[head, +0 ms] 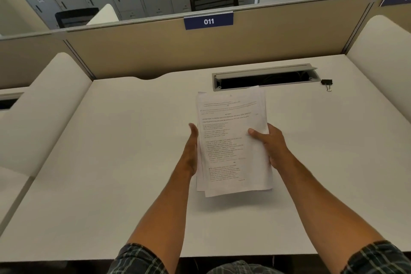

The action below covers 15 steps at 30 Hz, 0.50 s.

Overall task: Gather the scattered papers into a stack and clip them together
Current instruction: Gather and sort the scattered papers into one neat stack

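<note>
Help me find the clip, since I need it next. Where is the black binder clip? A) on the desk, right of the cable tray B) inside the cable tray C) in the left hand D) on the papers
A: the binder clip lies on the desk just past the cable tray's right end.

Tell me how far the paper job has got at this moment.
Done: the papers are gathered into one stack, edges still uneven. In hand: the left hand lies flat along one side and the right hand grips the other, both holding the stack above the desk. Left: the clip lies untouched by the cable tray.
</note>
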### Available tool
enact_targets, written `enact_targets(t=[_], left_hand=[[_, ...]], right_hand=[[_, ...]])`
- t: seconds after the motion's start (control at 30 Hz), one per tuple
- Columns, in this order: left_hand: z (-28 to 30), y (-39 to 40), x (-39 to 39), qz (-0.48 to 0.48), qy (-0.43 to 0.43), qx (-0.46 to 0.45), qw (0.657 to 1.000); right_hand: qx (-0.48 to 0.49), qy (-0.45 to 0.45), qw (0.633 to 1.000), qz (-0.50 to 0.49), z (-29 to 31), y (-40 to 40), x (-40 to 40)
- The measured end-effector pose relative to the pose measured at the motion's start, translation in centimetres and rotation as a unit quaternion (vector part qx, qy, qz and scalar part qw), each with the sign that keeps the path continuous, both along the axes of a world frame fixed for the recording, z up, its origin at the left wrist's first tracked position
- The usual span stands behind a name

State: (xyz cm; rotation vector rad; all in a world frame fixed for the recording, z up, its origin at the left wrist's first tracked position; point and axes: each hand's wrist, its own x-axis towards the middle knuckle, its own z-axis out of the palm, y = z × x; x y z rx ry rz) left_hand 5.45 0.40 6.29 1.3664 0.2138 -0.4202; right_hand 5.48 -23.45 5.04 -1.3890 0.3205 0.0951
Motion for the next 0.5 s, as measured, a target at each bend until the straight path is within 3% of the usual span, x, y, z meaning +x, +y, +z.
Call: enact_targets(t=[0.1,0.27,0.5], left_hand=[[1.0,0.1,0.5,-0.024,-0.071,0.063,0.995],[2.0,0.7,1.6,-0.017,-0.128,0.060,0.990],[0.4,0.7,0.5,-0.058,-0.140,0.061,0.987]], right_hand=[[-0.012,-0.055,0.998,0.006,1.4,0.1,-0.1],[-0.006,-0.134,0.989,0.056,3.3,-0.8,-0.1],[-0.008,-0.128,0.986,0.103,1.6,-0.9,-0.9]])
